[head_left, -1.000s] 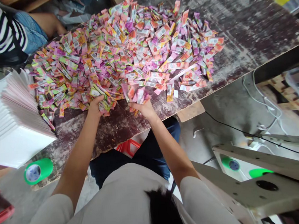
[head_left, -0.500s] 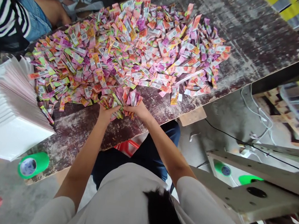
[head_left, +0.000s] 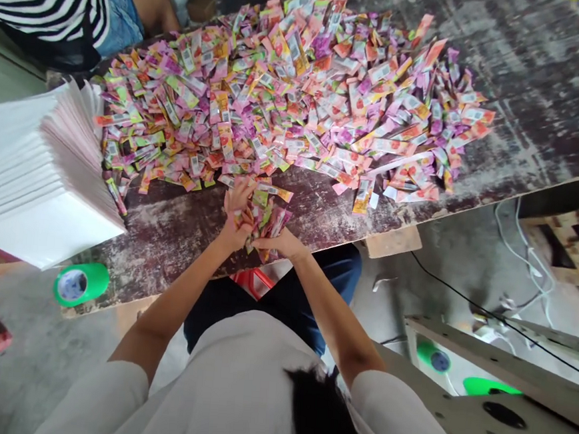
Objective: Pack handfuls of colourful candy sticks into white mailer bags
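A bunch of small printed sachets (head_left: 265, 218), green, purple and orange, is gathered between my two hands just above the table's near edge. My left hand (head_left: 238, 221) presses on the bunch from the left, its thumb side against the wrappers and its other fingers blurred beyond them. From the right, my right hand (head_left: 283, 244) grips the same bunch with the thumb across its near side. Some of its fingers are hidden behind the wrappers. Right beyond the hands spreads a wide heap of sachets (head_left: 288, 103) in pink, orange, purple and green, many with barcodes.
A worn dark wooden table (head_left: 168, 234) carries the heap. On the left stands a stack of white sheets or bags (head_left: 46, 178), with a green tape roll (head_left: 84, 283) near it. Another person in a striped top (head_left: 50, 4) is at the far left. A metal frame (head_left: 494, 420) stands right.
My hands have drawn the gathered sachets back from the heap towards the table's near edge. The camera view has shifted, so the heap sits further right in the picture.
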Motion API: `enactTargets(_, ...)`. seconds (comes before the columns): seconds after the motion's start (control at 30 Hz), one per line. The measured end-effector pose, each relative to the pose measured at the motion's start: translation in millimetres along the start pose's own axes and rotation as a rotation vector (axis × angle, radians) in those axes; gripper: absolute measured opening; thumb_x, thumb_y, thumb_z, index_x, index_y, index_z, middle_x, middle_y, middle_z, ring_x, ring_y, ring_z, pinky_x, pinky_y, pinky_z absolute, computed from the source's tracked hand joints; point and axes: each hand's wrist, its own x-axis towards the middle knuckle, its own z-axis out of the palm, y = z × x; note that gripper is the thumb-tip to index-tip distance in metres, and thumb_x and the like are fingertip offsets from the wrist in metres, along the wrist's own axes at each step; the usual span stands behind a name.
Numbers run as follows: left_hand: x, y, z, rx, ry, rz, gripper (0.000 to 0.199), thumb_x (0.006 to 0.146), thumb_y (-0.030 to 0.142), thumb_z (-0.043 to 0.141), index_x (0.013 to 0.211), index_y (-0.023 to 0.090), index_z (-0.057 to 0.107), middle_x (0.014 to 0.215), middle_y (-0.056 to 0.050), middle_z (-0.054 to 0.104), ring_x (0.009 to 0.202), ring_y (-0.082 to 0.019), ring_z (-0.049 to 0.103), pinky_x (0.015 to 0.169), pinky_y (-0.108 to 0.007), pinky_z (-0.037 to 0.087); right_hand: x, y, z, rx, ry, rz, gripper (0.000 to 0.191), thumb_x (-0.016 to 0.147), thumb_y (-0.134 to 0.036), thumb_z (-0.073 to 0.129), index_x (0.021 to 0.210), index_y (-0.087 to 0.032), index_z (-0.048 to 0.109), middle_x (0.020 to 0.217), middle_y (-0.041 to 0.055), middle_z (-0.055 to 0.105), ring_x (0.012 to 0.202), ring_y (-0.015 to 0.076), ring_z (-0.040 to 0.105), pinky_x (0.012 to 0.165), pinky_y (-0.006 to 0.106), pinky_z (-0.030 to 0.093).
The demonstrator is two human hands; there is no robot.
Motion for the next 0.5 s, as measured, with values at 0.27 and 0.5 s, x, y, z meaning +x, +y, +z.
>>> enactTargets(0.27,-29.0,3.4,-20.1,0.373,-0.040,0.265,0.101,0.076,0.087,0.012,0.149,0.023,0.041,0.156,-0.012,0.037,0.145,-0.033,0.029,0.120,-0.046,-0.006,-14.3,23.1,23.1,-0.015,0.049,0.117,0.053,0.050,-0.019,0.087,0.100,-0.021,0.070,0.099,0.0014,0.074,0.093,0.0216,0.068,0.090,0.039,0.055)
enactTargets(0.5,-70.6,-33.5,-44.7,0.422,0.057,0.084,0.082,0.082,0.075,0.027,0.144,0.025,0.046,0.137,-0.012,0.058,0.131,-0.029,0.047,0.120,-0.049,0.003,-2.5,55.8,73.1,-0.017,0.128,0.086,0.057,0.045,-0.018,0.086,0.099,-0.022,0.068,0.103,0.0015,0.073,0.099,0.0230,0.067,0.093,0.040,0.054)
